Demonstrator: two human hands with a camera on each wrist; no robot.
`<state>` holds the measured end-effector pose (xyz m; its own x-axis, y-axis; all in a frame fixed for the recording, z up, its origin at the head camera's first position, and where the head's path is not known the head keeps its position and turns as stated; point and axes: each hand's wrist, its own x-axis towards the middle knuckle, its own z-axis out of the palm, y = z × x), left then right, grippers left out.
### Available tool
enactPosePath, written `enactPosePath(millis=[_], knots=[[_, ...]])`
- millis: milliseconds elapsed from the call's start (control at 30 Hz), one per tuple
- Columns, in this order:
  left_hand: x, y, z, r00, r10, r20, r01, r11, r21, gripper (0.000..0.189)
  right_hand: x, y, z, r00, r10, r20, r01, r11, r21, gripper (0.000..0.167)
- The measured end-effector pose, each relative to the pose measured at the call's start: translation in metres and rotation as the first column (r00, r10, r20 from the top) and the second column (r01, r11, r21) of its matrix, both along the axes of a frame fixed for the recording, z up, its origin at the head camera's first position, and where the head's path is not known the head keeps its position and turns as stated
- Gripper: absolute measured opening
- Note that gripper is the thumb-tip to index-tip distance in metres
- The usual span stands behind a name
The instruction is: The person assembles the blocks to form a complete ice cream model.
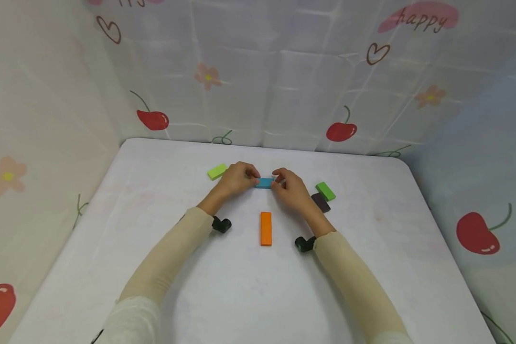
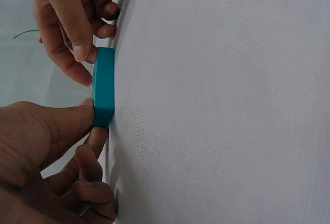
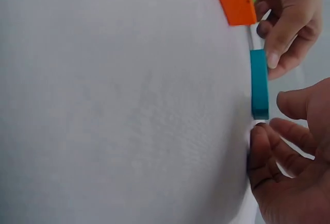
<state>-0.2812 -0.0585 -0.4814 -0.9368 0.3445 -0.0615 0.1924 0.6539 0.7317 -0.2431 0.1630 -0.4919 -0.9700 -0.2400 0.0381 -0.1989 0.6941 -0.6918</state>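
Observation:
A flat blue block point(image 1: 264, 183) lies crosswise on the white table, between the two hands. My left hand point(image 1: 237, 179) pinches its left end, thumb point(image 2: 82, 112) on the block's side and a finger at its end face. My right hand point(image 1: 291, 188) is at the other end, its thumb and fingers spread apart around the corner. In the right wrist view a small gap shows between that right thumb point(image 3: 295, 103) and the blue block point(image 3: 259, 85). Nearer the body, an orange block point(image 1: 265, 229) lies lengthwise, touched by neither hand.
Beyond the left hand lies a yellow-green block point(image 1: 217, 171). Right of the right hand, a green block point(image 1: 325, 191) lies against a dark brown block point(image 1: 320, 202). Patterned curtains point(image 1: 266, 95) stand behind the white table point(image 1: 249, 296) and along both sides.

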Motion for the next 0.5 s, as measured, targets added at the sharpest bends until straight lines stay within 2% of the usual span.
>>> enactPosePath(millis=[167,500], knots=[[0.0001,-0.0003,0.0006,1.0,0.009,-0.007,-0.009,1.0,-0.002,0.011,-0.0093,-0.0015,-0.0043,1.0,-0.013,-0.016,0.013,1.0,0.002,0.027],[0.0013,0.0011,0.0025,1.0,0.005,-0.012,-0.005,1.0,-0.012,0.011,-0.0104,-0.001,-0.0034,1.0,-0.021,0.011,0.021,1.0,-0.021,0.022]])
